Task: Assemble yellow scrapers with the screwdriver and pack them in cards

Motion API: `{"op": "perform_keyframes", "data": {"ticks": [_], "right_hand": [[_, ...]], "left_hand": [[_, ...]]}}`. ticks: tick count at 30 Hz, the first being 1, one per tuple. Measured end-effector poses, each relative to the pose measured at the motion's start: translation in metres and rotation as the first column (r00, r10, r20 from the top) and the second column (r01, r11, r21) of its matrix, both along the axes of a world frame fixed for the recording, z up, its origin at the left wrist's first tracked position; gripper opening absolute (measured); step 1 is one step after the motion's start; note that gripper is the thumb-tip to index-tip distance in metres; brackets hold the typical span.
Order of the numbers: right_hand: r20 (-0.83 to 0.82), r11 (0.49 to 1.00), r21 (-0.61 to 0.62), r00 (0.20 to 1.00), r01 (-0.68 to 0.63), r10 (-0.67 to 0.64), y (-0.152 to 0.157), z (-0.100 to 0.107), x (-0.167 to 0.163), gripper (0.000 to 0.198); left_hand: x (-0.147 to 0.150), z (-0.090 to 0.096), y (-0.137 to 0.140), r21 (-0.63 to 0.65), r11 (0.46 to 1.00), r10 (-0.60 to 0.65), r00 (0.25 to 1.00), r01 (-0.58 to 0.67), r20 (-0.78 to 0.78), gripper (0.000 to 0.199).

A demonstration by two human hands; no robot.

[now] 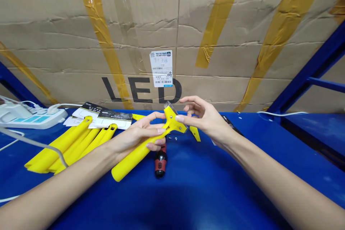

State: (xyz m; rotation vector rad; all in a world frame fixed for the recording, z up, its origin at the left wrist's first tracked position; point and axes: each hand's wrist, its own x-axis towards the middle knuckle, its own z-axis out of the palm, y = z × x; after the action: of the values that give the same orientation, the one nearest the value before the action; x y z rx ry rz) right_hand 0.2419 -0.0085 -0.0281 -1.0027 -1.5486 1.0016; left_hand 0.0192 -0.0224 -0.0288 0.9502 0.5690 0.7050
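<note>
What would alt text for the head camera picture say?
A person's left hand holds a yellow tool with a forked, clear-edged head; the right hand is at that head. On the blue table lie a red-and-black handle and more yellow handles; behind stands a cardboard box marked LED.

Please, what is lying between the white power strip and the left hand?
In the head view, printed cards and yellow handles lie between the power strip and the left hand.
</note>
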Motion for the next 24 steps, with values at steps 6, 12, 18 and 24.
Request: {"op": "perform_keyframes", "data": {"ticks": [6,12,18,24], "right_hand": [[0.066,0.988,0.140,0.995,0.067,-0.077,0.005,-0.008,-0.001,0.040],[0.445,0.920,0.390,0.882,-0.033,-0.157,-0.015,-0.001,-0.006,0.013],[0.803,0.899,0.061,0.556,-0.434,0.214,-0.040,-0.007,-0.033,0.036],[0.672,0.952,0.015,0.708,-0.306,0.216,-0.042,-0.022,-0.044,0.026]], "left_hand": [[-0.001,0.000,0.001,-0.044,0.999,0.012,1.000,-0.012,0.016,0.033],[-0.005,0.001,0.010,-0.027,0.979,0.203,0.978,-0.202,0.038,0.031],[-0.013,0.003,0.021,-0.027,0.917,0.399,0.916,-0.399,0.034,0.033],[-0.015,0.007,0.020,-0.033,0.913,0.408,0.909,-0.407,0.089,0.037]]}}
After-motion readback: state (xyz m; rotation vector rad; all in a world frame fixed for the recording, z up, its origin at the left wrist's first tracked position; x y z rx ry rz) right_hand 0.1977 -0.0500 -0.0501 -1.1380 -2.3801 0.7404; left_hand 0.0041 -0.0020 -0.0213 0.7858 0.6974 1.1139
